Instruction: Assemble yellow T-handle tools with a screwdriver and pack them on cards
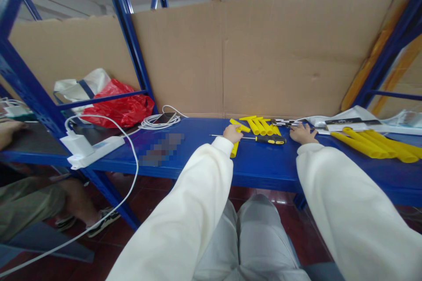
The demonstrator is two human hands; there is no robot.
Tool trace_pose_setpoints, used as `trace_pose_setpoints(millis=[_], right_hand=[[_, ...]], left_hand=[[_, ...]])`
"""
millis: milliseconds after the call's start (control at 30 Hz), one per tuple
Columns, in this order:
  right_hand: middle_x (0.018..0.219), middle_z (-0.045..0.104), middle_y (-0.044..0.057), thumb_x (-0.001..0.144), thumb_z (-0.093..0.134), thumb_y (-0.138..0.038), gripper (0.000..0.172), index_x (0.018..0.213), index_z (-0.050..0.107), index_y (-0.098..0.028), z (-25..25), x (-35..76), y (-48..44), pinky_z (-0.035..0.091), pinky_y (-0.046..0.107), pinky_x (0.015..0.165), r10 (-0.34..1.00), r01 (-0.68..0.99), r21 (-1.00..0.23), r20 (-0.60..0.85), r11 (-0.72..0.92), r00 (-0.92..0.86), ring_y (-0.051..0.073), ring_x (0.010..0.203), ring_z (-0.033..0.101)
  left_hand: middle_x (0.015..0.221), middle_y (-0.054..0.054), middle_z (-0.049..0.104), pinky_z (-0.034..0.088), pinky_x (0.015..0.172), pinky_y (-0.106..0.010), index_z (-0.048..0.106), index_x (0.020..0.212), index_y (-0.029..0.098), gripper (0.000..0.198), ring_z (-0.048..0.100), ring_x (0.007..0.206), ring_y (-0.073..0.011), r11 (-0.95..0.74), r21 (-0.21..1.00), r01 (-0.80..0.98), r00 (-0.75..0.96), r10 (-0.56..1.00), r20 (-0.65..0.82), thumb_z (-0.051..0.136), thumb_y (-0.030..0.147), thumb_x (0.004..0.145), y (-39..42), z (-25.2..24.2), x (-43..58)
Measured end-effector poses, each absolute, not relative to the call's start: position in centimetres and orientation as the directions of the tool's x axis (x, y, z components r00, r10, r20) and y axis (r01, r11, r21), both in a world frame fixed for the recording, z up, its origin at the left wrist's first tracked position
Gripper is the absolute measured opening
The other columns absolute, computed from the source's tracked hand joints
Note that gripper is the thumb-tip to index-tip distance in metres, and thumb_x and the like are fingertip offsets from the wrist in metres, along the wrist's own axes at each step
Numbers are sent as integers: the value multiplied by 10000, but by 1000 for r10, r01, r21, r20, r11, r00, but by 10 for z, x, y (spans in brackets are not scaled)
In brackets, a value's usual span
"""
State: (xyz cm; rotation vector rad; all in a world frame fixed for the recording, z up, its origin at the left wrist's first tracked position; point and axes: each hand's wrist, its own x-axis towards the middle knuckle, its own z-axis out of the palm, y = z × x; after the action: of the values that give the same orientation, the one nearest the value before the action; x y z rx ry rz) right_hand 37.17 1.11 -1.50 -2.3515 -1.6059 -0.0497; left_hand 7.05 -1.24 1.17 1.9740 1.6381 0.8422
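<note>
My left hand (232, 133) is closed around a yellow tube (234, 149), whose lower end sticks out below the fingers. A screwdriver with a black and yellow handle (271, 139) lies on the blue table, its thin shaft passing by my left hand. Several yellow tubes (260, 126) lie just beyond it, some across each other. My right hand (302, 134) rests with fingers spread beside slim silver and black pieces (285, 122), too small to identify. To its right are more, longer yellow tubes (376, 145) in a row.
A white power strip (102, 149) with a plugged-in charger and hanging cable sits at the left by a blue post. Behind it are a red plastic bag (123, 103) and coiled white cable (158, 120). Cardboard (263, 52) walls the back. Another person's hand (11, 131) shows far left.
</note>
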Motion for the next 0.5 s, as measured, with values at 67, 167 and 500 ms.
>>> trace_pose_setpoints(millis=[67,167,500], right_hand=[[1722,394,153,1032,364,-278,553,1494,666,-239,-15,373,13,226,756,1242,906,918,-213,195,-335,376,410,1621,271],[1652,474,199,996,399,-253,525,1401,731,-206,-16,375,15,248,804,1203,910,937,-178,240,-302,339,446,1578,329],[1347,639,302,906,522,-237,441,1241,767,-89,-10,370,18,432,708,1115,893,941,-178,306,-288,331,456,1371,521]], left_hand=[[1369,-138,761,542,1087,-276,674,1477,125,675,783,1145,-232,-212,666,715,125,976,176,695,25,810,-13,12,71],[1333,-138,778,540,1086,-272,673,1477,117,676,786,1134,-233,-220,660,718,135,975,178,694,28,807,-13,13,71],[1327,-138,780,546,1084,-281,657,1495,115,675,777,1153,-243,-233,660,714,152,972,179,674,22,827,-12,13,70]])
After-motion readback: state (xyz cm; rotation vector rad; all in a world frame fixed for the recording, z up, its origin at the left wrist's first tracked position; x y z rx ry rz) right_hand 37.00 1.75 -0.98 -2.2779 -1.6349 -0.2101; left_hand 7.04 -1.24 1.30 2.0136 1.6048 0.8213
